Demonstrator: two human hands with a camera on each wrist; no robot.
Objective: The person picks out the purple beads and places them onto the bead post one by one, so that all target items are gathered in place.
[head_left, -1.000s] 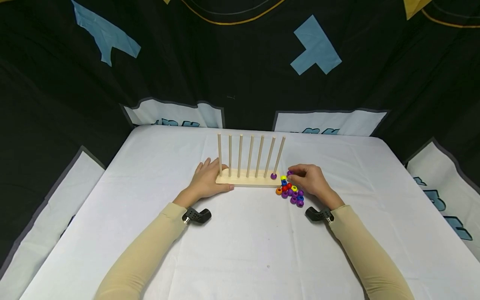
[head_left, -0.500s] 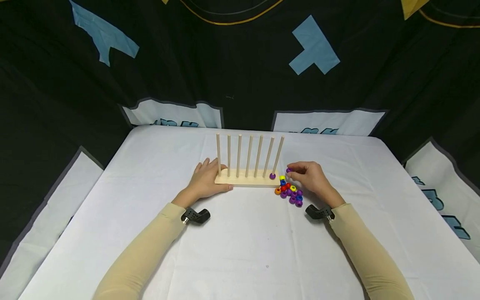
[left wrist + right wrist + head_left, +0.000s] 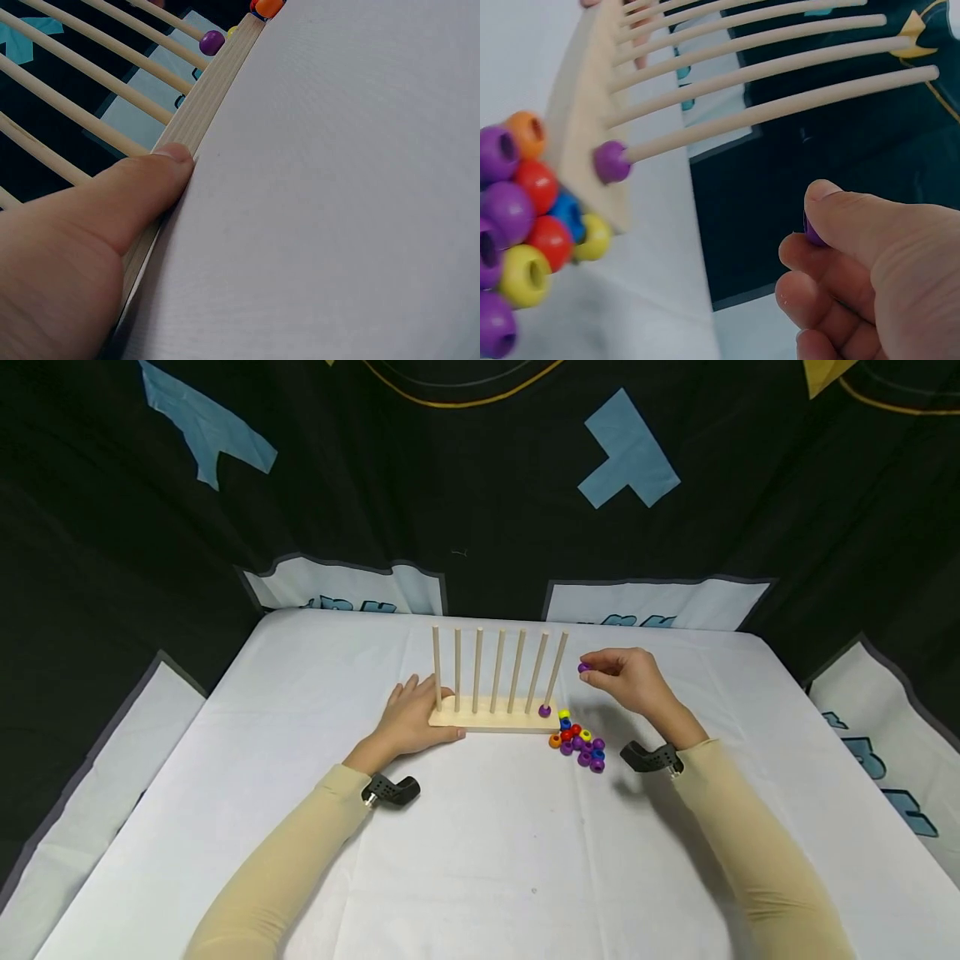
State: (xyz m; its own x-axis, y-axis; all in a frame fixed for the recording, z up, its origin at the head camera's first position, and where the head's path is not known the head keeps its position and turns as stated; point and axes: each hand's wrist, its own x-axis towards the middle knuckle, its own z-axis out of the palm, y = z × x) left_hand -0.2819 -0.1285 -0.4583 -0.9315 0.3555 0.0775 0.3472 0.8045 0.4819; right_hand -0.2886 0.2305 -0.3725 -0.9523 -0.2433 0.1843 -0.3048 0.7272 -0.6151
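A wooden peg stand (image 3: 491, 719) with a row of several upright rods stands on the white table. My left hand (image 3: 408, 720) holds its left end, the thumb (image 3: 161, 169) along the front edge and the other fingers toward the back. On the rightmost rod, a purple bead (image 3: 545, 711) sits down at the base. My right hand (image 3: 628, 678) pinches another purple bead (image 3: 583, 668) between thumb and fingertips, raised to the right of that rod's upper part. In the right wrist view the thumb hides most of this bead.
A cluster of loose beads (image 3: 585, 758), purple, red, yellow, blue and orange, lies against the stand's right end, below my right hand. A black curtain (image 3: 495, 510) hangs behind the table's far edge (image 3: 495, 620).
My right hand has risen from beside the bead cluster, carrying the purple bead up near the height of the rod tops. The left hand and the stand have stayed put.
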